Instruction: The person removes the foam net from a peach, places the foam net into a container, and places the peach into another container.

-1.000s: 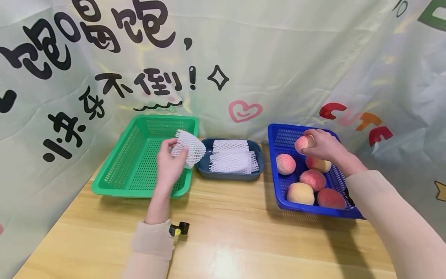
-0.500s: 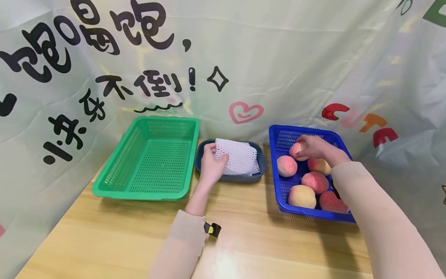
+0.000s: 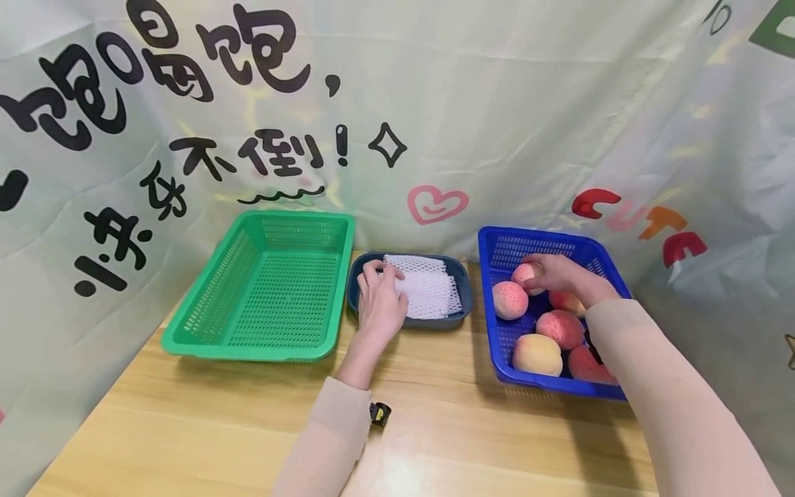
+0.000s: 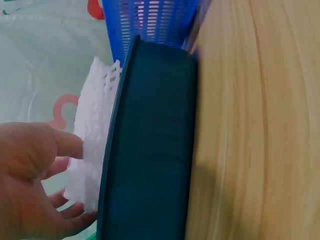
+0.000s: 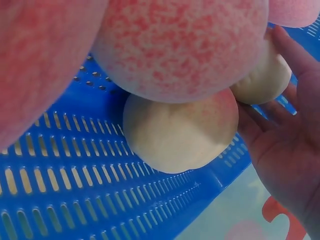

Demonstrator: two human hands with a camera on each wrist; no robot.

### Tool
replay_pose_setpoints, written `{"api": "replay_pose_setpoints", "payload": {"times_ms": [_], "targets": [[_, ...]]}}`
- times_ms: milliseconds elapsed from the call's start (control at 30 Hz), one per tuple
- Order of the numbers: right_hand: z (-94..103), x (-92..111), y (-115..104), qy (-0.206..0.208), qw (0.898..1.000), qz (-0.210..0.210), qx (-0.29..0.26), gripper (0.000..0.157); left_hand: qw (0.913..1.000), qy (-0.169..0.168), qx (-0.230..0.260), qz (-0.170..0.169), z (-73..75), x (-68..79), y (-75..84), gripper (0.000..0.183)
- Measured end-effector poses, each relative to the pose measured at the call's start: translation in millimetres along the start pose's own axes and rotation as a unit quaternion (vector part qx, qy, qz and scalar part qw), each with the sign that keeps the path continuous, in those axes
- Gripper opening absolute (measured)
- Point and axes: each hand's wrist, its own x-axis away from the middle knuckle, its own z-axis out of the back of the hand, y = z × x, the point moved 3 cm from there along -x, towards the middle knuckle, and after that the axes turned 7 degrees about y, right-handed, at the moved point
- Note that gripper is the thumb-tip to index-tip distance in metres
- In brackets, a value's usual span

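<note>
White foam fruit nets [image 3: 427, 295] lie stacked in a dark blue-grey tray [image 3: 461, 319]. My left hand [image 3: 380, 300] reaches over the tray's left end, fingers spread and loosely bent above the nets. In the left wrist view, the thumb [image 4: 70, 145] touches the edge of the white foam stack [image 4: 92, 150], and the fingers lie apart beyond it. My right hand [image 3: 562, 274] is inside the blue basket [image 3: 491, 345] at its back. It grips a pink peach [image 3: 526, 274], with thumb and fingers on either side of the peach [image 5: 267, 82] in the right wrist view.
Several more peaches [image 3: 561, 328] sit in the blue basket, close around the right hand. A green basket [image 3: 279, 297] stands left of the tray. Behind everything hangs a printed cloth [image 3: 466, 103]. The wooden table [image 3: 435, 400] extends in front.
My left hand has carried a foam net rightward from above the green basket, set it on the tray's stack and loosened its fingers. My right hand has lowered its peach further into the blue basket.
</note>
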Motion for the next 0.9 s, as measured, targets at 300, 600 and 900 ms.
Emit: {"api": "replay_pose_setpoints", "payload": {"times_ms": [300, 600, 900], "targets": [[-3.0, 4, 0, -0.022, 0.998, 0.035, -0.052, 0.065, 0.9988, -0.045, -0.001, -0.020, -1.7, -2.3, -7.7, 0.020], [-11.0, -4, 8, -0.033, 0.991, 0.055, -0.113, 0.060, 0.9976, -0.065, 0.013, -0.023, -9.9, -3.0, -14.2, 0.020], [-11.1, -12, -1, -0.036, 0.989, 0.069, -0.123, 0.057, 0.9889, -0.132, -0.049, -0.049, -19.2, -7.5, -21.2, 0.041]]}}
